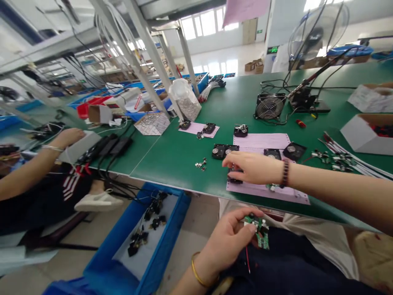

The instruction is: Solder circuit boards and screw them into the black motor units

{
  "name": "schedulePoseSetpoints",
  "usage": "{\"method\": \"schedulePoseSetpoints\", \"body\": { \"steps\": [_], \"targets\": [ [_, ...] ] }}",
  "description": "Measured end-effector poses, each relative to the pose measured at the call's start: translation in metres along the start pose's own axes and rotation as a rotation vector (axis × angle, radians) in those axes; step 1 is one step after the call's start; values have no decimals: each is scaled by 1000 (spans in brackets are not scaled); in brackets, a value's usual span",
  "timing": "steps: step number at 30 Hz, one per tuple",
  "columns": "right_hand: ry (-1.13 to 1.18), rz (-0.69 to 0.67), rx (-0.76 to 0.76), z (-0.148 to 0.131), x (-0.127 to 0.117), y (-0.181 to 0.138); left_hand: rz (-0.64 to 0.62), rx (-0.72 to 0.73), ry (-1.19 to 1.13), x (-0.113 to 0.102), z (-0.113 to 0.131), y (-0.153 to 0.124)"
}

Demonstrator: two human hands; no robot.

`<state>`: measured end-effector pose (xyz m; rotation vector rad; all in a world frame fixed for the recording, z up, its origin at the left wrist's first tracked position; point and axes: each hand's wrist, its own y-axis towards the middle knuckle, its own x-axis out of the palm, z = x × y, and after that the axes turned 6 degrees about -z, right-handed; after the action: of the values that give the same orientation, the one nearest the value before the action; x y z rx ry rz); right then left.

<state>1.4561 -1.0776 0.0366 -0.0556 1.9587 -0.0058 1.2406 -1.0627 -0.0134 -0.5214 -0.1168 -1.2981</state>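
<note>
My left hand (233,235), with a gold bangle on the wrist, is low over my lap and closed on small green circuit boards (260,233). A thin red wire (247,260) hangs below them. My right hand (248,167), wearing a dark beaded bracelet, is over the table with bent fingers, thumb and forefinger apart. Under its thumb is a black housing (235,177), partly hidden; I cannot tell whether they touch. Beyond the fingertips sit two black housings (225,150) with round silvery discs. Further housings (272,154) lie on pink paper (260,140) beside the hand.
Small metal parts (201,164) lie left of my right hand. White cables with boards (344,159) and a white box (370,131) are at right. A metal-grilled fan (270,107) stands behind. A blue bin (172,229) is below the table edge; a co-worker's arm (39,164) is at left.
</note>
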Motion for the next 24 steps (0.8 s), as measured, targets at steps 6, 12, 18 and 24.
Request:
{"method": "schedulePoseSetpoints", "body": {
  "steps": [6, 12, 18, 24],
  "targets": [
    [-188, -167, -51, -18, 35, 94, 131, 58, 63, -20, -7, -26],
    [-247, -238, -50, -12, 41, 102, 277, 127, 5, -32, -13, -31],
    [-190, -204, 19, -14, 31, 87, 353, 260, -39, -36, -11, -23],
    [210, -67, 6, -23, 5, 34, 445, 315, 105, -34, -5, -20]
  ]
}}
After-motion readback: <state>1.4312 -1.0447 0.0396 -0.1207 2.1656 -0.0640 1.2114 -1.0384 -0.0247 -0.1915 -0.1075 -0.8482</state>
